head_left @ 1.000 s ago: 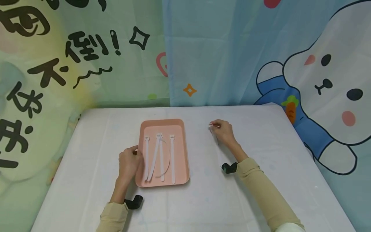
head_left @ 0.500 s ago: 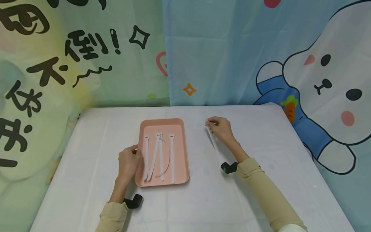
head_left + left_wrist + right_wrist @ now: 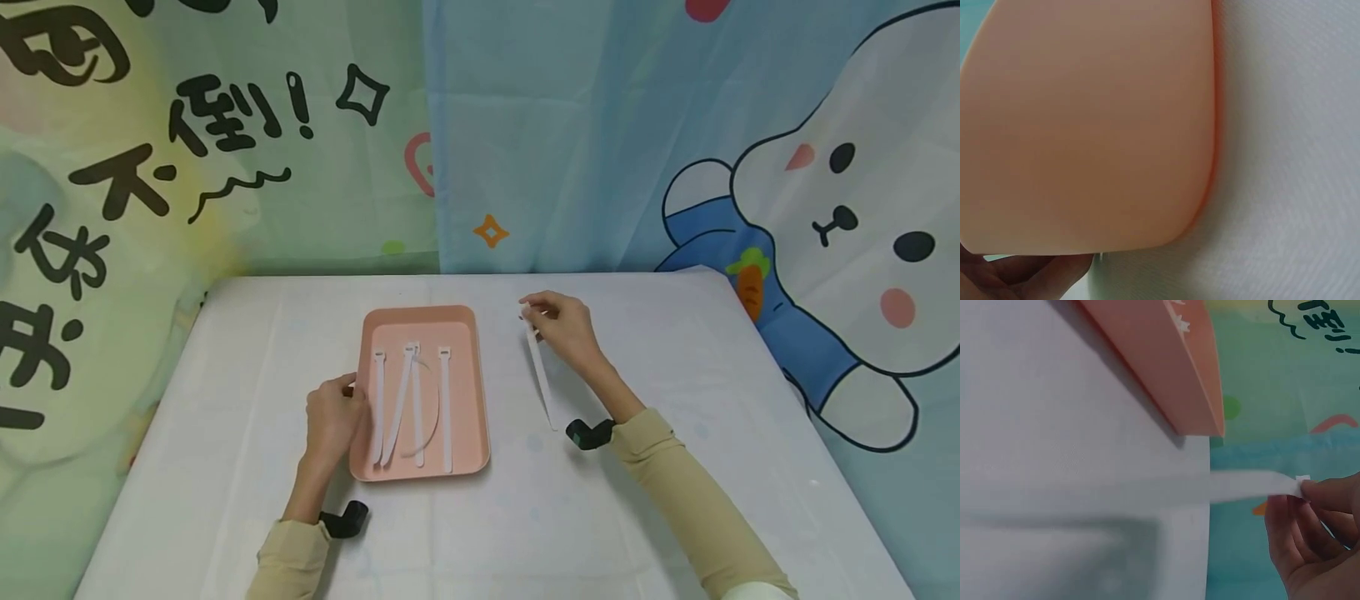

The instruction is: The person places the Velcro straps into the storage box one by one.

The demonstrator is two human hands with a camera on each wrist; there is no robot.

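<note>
A pink tray (image 3: 467, 392) lies on the white table, with several white cable ties (image 3: 446, 408) inside. These are flat strips with slotted heads, mostly lengthwise; one thin strip is curled. My left hand (image 3: 335, 419) grips the tray's left rim; in the left wrist view the tray wall (image 3: 1085, 125) hides much of that hand (image 3: 1029, 275). To the right of the tray, my right hand (image 3: 562, 329) pinches another white cable tie (image 3: 540, 375) by its head between thumb and fingers. Its tail hangs toward the table's front. In the right wrist view this cable tie (image 3: 1241, 484) stretches leftward from the fingertips.
The white-covered table (image 3: 487, 542) ends at the back against a printed curtain (image 3: 570, 167). Each wrist carries a black camera mount, the left one (image 3: 347, 520) near the tray's front corner and the right one (image 3: 589, 434) close to the hanging tie.
My right hand has moved left and slightly farther back, bringing the pinched cable tie closer to the tray. The left hand and tray have stayed put.
</note>
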